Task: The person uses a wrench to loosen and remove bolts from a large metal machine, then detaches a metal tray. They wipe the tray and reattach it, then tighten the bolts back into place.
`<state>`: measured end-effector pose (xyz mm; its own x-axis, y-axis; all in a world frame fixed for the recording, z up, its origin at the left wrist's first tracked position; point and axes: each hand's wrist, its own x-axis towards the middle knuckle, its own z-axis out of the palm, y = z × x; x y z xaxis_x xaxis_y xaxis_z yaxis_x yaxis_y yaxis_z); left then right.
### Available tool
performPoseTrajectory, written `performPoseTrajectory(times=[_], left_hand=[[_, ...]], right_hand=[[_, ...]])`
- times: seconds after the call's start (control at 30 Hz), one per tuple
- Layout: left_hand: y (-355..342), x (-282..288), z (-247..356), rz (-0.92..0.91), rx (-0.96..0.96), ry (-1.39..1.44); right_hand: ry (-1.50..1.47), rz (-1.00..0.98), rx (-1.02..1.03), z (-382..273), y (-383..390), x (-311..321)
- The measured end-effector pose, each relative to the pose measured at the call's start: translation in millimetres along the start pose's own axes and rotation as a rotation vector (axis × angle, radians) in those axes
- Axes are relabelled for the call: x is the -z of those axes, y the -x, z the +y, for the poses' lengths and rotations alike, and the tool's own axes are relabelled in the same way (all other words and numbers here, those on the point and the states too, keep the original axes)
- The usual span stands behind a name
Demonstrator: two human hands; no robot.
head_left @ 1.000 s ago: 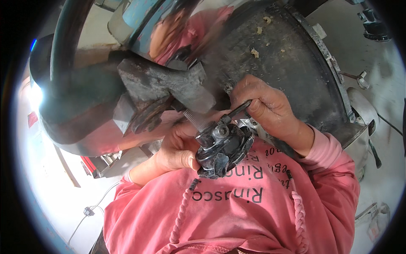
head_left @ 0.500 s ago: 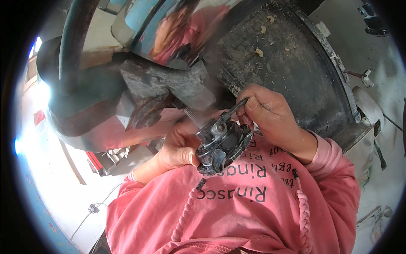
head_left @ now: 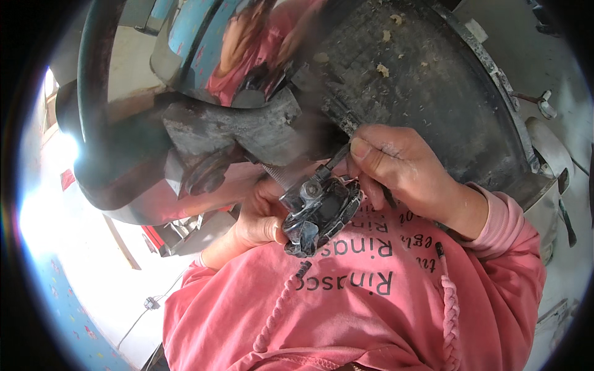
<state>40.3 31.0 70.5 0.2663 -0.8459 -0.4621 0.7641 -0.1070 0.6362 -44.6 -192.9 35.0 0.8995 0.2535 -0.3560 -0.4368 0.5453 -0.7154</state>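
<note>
A black, dirt-streaked metal fixture (head_left: 322, 216) with a round bolt head sits in front of my chest, below the machine. My left hand (head_left: 257, 219) is closed round its left side, the thumb lying along its edge and the other fingers mostly hidden behind. From the fixture's upper right a thin dark rod (head_left: 336, 158) sticks out. My right hand (head_left: 405, 167) pinches the rod's outer end between thumb and fingers, and the thumb covers its tip. Just above the fixture, a threaded screw (head_left: 276, 175) runs up toward a worn grey metal bracket (head_left: 247, 127).
A shiny curved metal guard (head_left: 241, 49) above reflects pink cloth and hands. Right of it lies a large dark tray (head_left: 427, 93) with crumbs and a raised rim. A dark green machine body (head_left: 124, 167) stands at left. A red box (head_left: 151, 240) and a cable (head_left: 133, 324) lie low at left.
The view has shifted slightly. My right hand has shifted its hold on the rod, and its thumb now covers the tip that showed before. My left hand keeps its hold on the fixture.
</note>
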Motion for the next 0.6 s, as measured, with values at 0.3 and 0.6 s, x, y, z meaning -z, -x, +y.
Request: performPoseTrajectory(times=[0.3,0.6], left_hand=[[-4,1,-1,0.005,-0.027,-0.029],[4,-9,-1,0.168,0.023,-0.012]], right_hand=[[0.482,0.231,0.926,40,-35,4],[0.328,-0.089,-0.027,-23,-10,11]])
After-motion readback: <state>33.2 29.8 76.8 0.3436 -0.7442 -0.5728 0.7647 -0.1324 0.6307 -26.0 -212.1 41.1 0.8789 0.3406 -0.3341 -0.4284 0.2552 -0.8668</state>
